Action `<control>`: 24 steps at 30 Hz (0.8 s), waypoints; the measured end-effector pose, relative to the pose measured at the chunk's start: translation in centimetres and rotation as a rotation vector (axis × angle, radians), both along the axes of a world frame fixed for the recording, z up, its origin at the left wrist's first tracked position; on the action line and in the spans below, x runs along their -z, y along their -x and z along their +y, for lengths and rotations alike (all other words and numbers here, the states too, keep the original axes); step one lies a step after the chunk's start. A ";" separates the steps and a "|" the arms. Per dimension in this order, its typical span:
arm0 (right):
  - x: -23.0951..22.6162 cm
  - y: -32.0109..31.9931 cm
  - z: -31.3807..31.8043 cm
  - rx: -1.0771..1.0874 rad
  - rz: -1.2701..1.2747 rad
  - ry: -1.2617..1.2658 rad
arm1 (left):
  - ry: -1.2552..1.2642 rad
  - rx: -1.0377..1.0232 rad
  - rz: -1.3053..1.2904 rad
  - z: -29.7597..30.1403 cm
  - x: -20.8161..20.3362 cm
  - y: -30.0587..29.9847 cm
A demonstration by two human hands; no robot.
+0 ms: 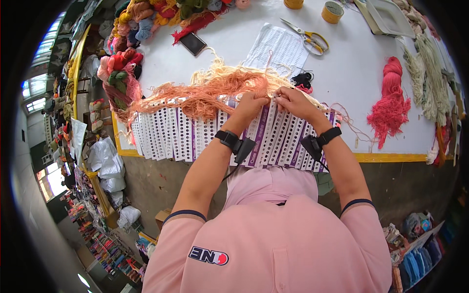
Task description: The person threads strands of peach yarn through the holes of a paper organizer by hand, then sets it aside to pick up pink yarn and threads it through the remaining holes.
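Both hands meet at the top of a row of white and purple perforated card strips [184,134], laid side by side over the table's near edge. My left hand [253,105] is closed, its fingertips against the upper end of a strip beside salmon yarn. Close on its right, my right hand [294,102] has thumb and forefinger pinched together at the strip's top. Whatever lies between the fingertips is too small to make out. Salmon yarn [205,97] is heaped across the strip tops, with cream yarn [220,73] behind it. A small black yarn bundle [303,79] lies beyond my right hand.
Beyond the yarn are a printed sheet [276,49], yellow-handled scissors [315,43], a phone [193,44] and a tape roll [332,12]. A pink yarn hank [391,97] lies right; coloured yarn piles [119,73] line the left. A tray [391,17] stands far right.
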State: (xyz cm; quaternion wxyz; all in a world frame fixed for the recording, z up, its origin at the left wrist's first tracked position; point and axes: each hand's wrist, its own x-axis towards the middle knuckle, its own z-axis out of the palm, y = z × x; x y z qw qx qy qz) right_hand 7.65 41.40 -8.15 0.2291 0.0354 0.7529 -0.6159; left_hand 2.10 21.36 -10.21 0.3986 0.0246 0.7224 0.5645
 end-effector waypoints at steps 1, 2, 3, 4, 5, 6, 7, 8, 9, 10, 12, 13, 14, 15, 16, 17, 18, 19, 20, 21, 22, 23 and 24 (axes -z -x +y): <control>0.2 -0.2 0.2 0.031 -0.017 0.071 | -0.116 -0.055 -0.227 -0.2 -0.8 0.2; 0.2 -0.3 0.1 0.030 -0.018 0.072 | -0.228 -0.117 -0.452 -0.4 -1.4 0.2; 0.2 -0.5 -0.1 0.059 -0.027 0.092 | -0.227 -0.117 -0.453 -0.2 -2.0 0.0; 0.2 -0.5 -0.2 0.088 -0.036 0.112 | -0.205 -0.108 -0.383 0.1 -2.4 -0.3; 0.2 -0.5 -0.2 0.085 -0.034 0.113 | -0.183 -0.103 -0.309 0.1 -2.6 -0.4; 0.3 -0.6 -0.3 0.080 -0.010 0.097 | -0.182 -0.104 -0.308 -0.1 -2.8 -0.4; 0.3 -0.6 -0.3 0.076 0.015 0.080 | -0.239 -0.183 -0.391 -0.3 -3.0 -0.3; 0.6 -0.7 -0.3 0.078 0.015 0.080 | -0.295 -0.260 -0.477 -0.5 -3.1 -0.2; 0.9 -0.8 -0.2 0.067 0.010 0.084 | -0.295 -0.257 -0.477 -0.7 -3.2 -0.2; 1.1 -1.0 -0.1 0.057 0.004 0.088 | -0.262 -0.225 -0.471 -0.9 -3.3 -0.3; 1.1 -1.1 -0.2 0.063 0.000 0.083 | -0.228 -0.200 -0.462 -1.0 -3.5 -0.6; 1.1 -1.1 -0.3 0.072 -0.005 0.077 | -0.227 -0.249 -0.479 -0.7 -3.5 -0.8; 1.1 -1.1 -0.3 0.072 -0.003 0.076 | -0.227 -0.296 -0.495 -0.4 -3.4 -1.0; 1.2 -1.1 -0.5 0.081 0.033 0.095 | -0.229 -0.296 -0.493 -0.4 -3.4 -1.0; 1.3 -1.2 -0.6 0.090 0.070 0.114 | -0.236 -0.216 -0.499 -0.5 -3.4 -1.1; 1.5 -1.2 -0.7 0.089 0.072 0.113 | -0.242 -0.135 -0.504 -0.5 -3.3 -1.1; 1.7 -1.2 -0.8 0.107 0.066 0.121 | -0.243 -0.134 -0.502 -0.4 -3.2 -1.2; 1.9 -1.3 -0.9 0.126 0.060 0.130 | -0.251 -0.171 -0.474 -0.1 -3.0 -1.4; 1.9 -1.3 -0.9 0.129 0.059 0.128 | -0.258 -0.206 -0.450 0.2 -3.2 -1.6; 1.9 -1.4 -0.8 0.124 0.063 0.146 | -0.259 -0.203 -0.453 0.2 -3.4 -1.6; 1.9 -1.5 -0.8 0.120 0.068 0.163 | -0.286 -0.254 -0.484 0.1 -3.7 -1.5; 1.8 -1.6 -0.8 0.123 0.069 0.162 | -0.312 -0.304 -0.514 -0.2 -4.0 -1.4; 1.8 -1.6 -0.8 0.129 0.065 0.169 | -0.312 -0.300 -0.514 -0.4 -4.1 -1.3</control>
